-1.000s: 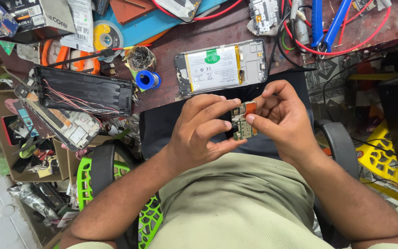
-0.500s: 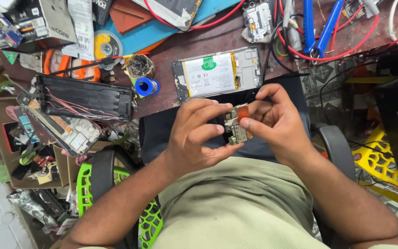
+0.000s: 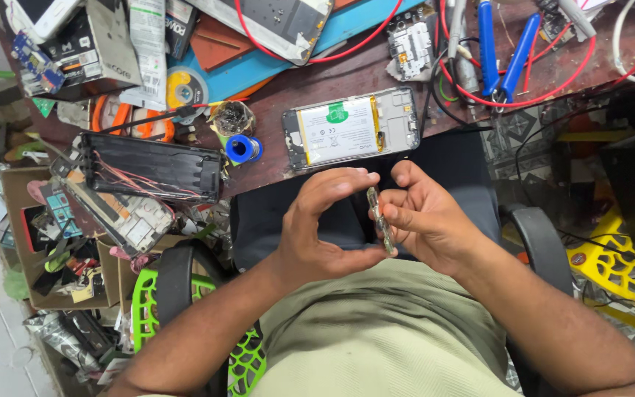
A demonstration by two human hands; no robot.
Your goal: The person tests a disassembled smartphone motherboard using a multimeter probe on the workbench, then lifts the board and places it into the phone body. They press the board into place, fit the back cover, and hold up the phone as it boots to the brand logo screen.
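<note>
A small circuit board (image 3: 381,220) stands edge-on between my two hands, over my lap. My left hand (image 3: 325,224) curls around it, thumb under its lower end and fingertips at its top. My right hand (image 3: 424,217) pinches the board's right side with thumb and fingers. On the reddish-brown bench just beyond my hands lies an opened phone (image 3: 352,129), back cover off, with its white battery showing.
A blue solder spool (image 3: 242,148) and a black wired tray (image 3: 152,167) sit to the left on the bench (image 3: 332,77). Blue-handled pliers (image 3: 505,48), red cable (image 3: 553,81) and a small module (image 3: 409,44) lie at the back. Cardboard boxes of parts (image 3: 60,242) stand at the left.
The board has turned from flat-on to edge-on between my hands. My left fingers have spread from gripping its face to cupping it.
</note>
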